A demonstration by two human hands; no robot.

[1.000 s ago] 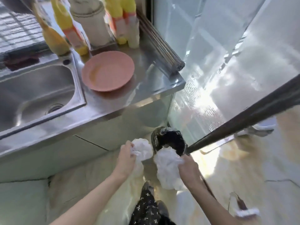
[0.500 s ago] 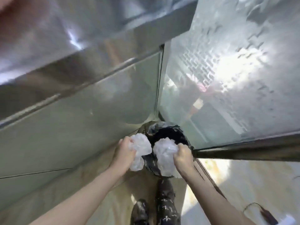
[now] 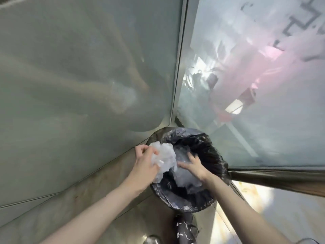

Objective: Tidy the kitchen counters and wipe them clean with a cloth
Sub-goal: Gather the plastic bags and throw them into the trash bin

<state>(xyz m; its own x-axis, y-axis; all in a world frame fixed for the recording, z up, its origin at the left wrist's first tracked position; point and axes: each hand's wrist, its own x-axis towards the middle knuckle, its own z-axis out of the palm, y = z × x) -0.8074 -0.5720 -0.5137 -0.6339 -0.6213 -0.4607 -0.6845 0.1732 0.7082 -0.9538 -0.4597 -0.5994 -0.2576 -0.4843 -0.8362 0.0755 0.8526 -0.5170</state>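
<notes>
Now rubbish is being binned: a crumpled wad [image 3: 164,160] is gripped by the left hand [image 3: 146,165] at the bin [image 3: 213,153] rim, the right hand [image 3: 194,167] spread, fingers empty, inside; release is likely needed next.

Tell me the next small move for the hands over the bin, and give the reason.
Probably let go with the left hand so its crumpled white plastic falls into the bin. That hand holds the wad right at the black liner's rim, partly over the opening, while the right hand, fingers spread, is already down inside on plastic lying in the bin.
</notes>
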